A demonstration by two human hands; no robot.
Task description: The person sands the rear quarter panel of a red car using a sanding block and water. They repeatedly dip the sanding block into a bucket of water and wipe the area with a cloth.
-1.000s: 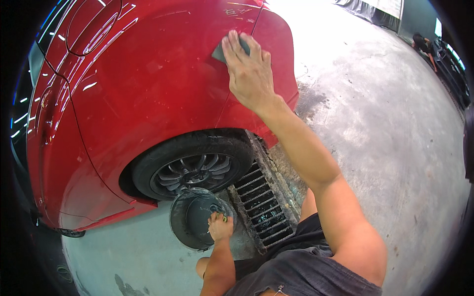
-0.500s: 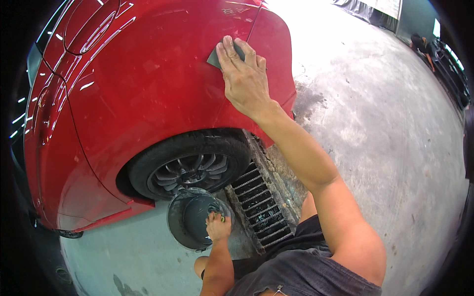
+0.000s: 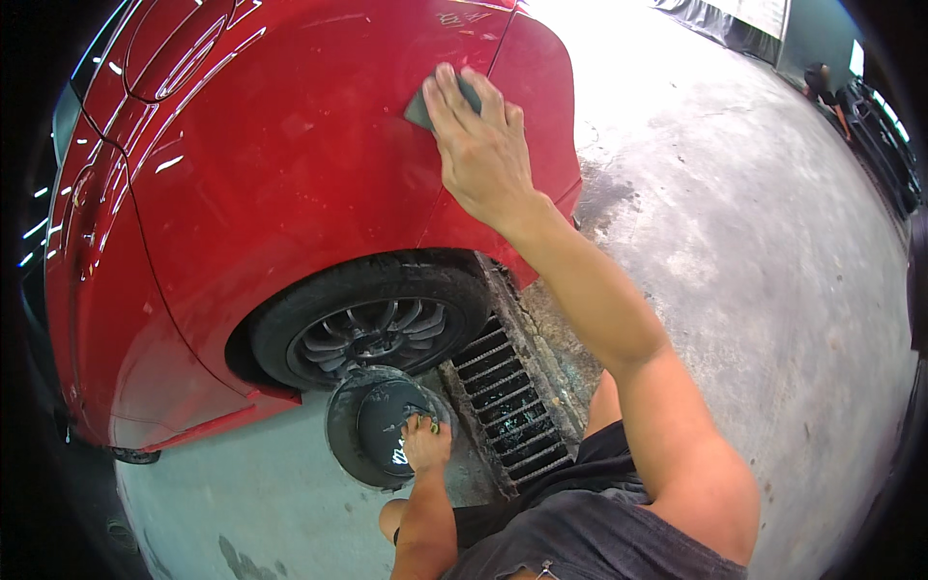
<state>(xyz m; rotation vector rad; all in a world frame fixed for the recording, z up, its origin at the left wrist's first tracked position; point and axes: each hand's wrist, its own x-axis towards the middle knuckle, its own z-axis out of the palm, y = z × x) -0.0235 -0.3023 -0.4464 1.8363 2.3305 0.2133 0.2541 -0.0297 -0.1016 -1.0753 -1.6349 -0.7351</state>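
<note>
My right hand point(image 3: 485, 145) is pressed against the red car's rear side panel point(image 3: 309, 145), above and behind the wheel. Under its fingers is a grey sheet of sandpaper point(image 3: 419, 109), held flat on the paint. Down by the tyre, my left hand point(image 3: 426, 447) reaches over the rim of a dark round bucket point(image 3: 340, 440) with liquid in it. Those fingers are closed round something dark with a bit of yellow-green, too small to name. Faint pale marks show on the paint farther up the panel.
The black tyre point(image 3: 280, 333) with its multi-spoke wheel point(image 3: 372, 338) stands right behind the bucket. A metal floor grate point(image 3: 512, 416) runs beside it, next to my legs. Concrete floor point(image 3: 754, 261) spreads to the right. A person point(image 3: 822, 85) and a dark car point(image 3: 875, 135) are at far right.
My right hand and the sandpaper have shifted very slightly on the panel. Bright reflections now show on the liquid in the bucket; my left hand has hardly moved.
</note>
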